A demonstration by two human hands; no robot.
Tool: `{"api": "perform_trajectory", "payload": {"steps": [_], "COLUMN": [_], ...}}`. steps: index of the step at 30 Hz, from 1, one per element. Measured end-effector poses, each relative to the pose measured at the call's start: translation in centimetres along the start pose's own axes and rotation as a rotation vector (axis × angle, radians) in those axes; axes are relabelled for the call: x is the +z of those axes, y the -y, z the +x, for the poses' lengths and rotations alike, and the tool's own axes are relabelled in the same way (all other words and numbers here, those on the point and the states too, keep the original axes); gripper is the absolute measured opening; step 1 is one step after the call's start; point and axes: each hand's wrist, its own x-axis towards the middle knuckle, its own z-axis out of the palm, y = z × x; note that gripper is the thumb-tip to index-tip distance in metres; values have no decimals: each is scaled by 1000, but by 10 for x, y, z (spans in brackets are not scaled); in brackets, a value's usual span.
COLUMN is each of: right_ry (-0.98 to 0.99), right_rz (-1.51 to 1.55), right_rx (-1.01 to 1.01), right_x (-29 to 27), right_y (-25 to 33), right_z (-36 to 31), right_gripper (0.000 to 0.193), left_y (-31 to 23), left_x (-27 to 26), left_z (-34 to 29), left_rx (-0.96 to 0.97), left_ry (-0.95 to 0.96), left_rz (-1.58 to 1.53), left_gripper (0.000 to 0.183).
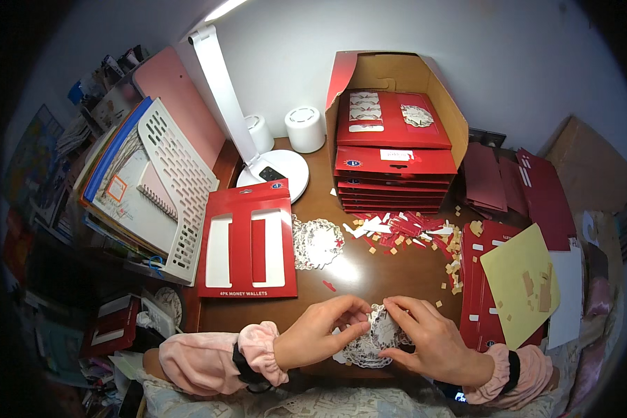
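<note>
At the near edge of the desk, my left hand (331, 326) pinches the left side of a lacy white paper cut-out (381, 330) with thumb and forefinger. From the other side my right hand (432, 336) grips it between thumb and fingers, partly hiding it. More of the same white cut-outs lie below, close to my lap. Beyond my left hand rests another heap of lacy cut-outs (318, 244) with a small red bit on it. A red card package (246, 240) with two white windows lies to the left of that heap.
An open cardboard box (446, 90) holds stacked red packages at the back. Red, white and tan paper scraps (404, 228) are scattered before it. A yellow sheet (515, 279) lies over red cards at right. A white desk lamp (285, 171) and white file rack (181, 174) stand left.
</note>
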Motion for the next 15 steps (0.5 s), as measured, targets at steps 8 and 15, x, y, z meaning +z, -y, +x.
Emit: {"api": "perform_trajectory", "payload": {"steps": [8,15], "right_ry": [-58,-130], "right_rz": [28,201], "right_rx": [-50,-111], "right_x": [0,-2], "right_y": [-1,-3], "right_z": [0,-2], "right_gripper": [73,74], "left_y": [10,-3], "left_x": [9,5], "left_z": [0,-1], "left_rx": [-104,-79], "left_ry": [118,147], "left_rz": [-327,-517], "left_gripper": [37,33]}}
